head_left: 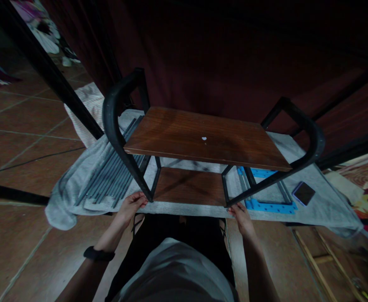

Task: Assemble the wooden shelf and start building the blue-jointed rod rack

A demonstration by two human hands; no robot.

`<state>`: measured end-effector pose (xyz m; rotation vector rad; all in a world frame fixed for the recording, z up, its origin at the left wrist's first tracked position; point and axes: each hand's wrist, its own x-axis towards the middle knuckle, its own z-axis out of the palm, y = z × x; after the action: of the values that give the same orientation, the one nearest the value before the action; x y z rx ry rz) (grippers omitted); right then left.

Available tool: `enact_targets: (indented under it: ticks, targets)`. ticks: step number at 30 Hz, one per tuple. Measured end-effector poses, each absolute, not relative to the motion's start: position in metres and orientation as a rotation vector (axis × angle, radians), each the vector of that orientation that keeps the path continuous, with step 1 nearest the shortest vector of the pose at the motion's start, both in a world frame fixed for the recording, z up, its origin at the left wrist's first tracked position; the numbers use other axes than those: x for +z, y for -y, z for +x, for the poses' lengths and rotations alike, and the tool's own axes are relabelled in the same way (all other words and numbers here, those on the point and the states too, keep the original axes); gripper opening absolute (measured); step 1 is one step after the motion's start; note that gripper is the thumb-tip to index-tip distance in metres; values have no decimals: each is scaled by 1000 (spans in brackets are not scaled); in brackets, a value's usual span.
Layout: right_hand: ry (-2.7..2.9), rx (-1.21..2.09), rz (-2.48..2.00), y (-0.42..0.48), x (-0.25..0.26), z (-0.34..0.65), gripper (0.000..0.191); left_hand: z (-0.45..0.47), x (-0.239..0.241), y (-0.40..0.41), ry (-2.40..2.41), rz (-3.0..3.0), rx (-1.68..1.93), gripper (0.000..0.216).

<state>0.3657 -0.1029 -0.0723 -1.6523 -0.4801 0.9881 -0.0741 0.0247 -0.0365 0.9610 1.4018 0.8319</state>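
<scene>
Shelf sits mid-length on the bench, near its front edge. My left hand and right hand pinch the shelf's bottom front corners, fingers narrow. Likely stiff, moderately heavy; boards probably slick, side frames better grips.

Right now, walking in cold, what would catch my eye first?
Most likely the two-tier black-framed rack in the middle, with its brown upper board and small white mark. The left hand and right hand are at its lower front corners. Next come the grey rods on the cloth to the left, and the bright blue strip near the phone on the right.
</scene>
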Motion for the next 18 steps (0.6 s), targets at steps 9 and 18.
enact_targets:
  ticks: [9,18]
  targets:
    - [498,990,-1675,100,-64,364,28,-76,-40,-22,-1389,967,836,45]
    - [495,990,-1670,97,-62,364,30,-73,-33,-22,-1397,993,831,49]
